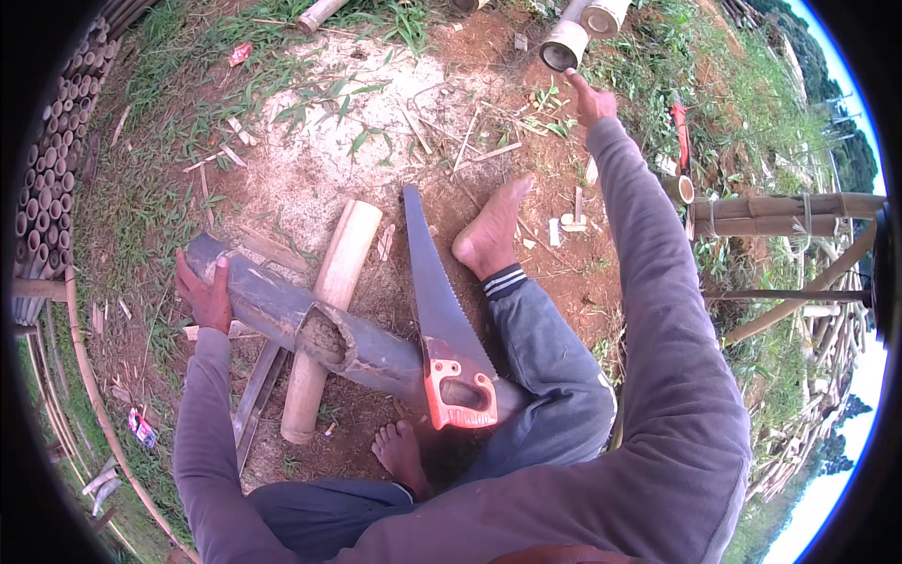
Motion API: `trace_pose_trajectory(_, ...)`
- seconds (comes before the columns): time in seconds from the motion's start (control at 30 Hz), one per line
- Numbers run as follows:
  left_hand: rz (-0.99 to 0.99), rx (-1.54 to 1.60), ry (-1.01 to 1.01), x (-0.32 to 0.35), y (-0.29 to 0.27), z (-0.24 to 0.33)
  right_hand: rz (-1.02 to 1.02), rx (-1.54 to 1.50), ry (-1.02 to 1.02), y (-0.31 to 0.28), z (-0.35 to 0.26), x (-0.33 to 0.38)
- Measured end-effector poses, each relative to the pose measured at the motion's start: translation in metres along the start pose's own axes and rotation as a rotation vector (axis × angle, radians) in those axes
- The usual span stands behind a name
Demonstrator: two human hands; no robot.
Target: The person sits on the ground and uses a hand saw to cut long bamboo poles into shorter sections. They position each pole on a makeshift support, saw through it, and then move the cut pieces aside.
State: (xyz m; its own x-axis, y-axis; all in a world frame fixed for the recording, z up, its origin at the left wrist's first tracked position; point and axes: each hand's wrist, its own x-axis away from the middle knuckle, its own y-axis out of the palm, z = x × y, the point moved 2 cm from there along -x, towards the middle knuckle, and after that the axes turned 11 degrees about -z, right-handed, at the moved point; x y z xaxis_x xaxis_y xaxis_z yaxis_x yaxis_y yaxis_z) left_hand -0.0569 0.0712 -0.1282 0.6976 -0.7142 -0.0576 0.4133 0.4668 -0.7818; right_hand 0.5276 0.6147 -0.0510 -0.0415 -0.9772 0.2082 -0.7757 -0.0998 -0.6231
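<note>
My left hand (205, 293) grips the far end of a dark bamboo pole (272, 305) that lies across a pale bamboo log (331, 301); a hole is cut in the pole's side (324, 338). A hand saw (442, 310) with an orange handle leans on the pole by my knee, held by no hand. My right hand (590, 99) is stretched far forward, fingers apart and empty, close to a short cut bamboo section (564, 45). My bare feet (490, 235) rest on the soil.
Stacked bamboo tubes (52, 179) line the left edge. A lashed bamboo frame (789, 214) stands at the right. A red-handled tool (680, 132) lies in the grass. Splinters and thin strips (256, 395) litter the bare dirt.
</note>
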Motion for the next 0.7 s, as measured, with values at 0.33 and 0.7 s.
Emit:
trace_pose_trajectory(0.33,-0.091,0.302,0.019,-0.002,-0.002,0.01,0.088,-0.56,0.047,0.039,-0.023,-0.123)
trace_pose_trajectory(0.7,-0.008,0.113,-0.014,-0.011,-0.001,0.0,0.167,-0.503,0.068,0.04,-0.016,-0.105)
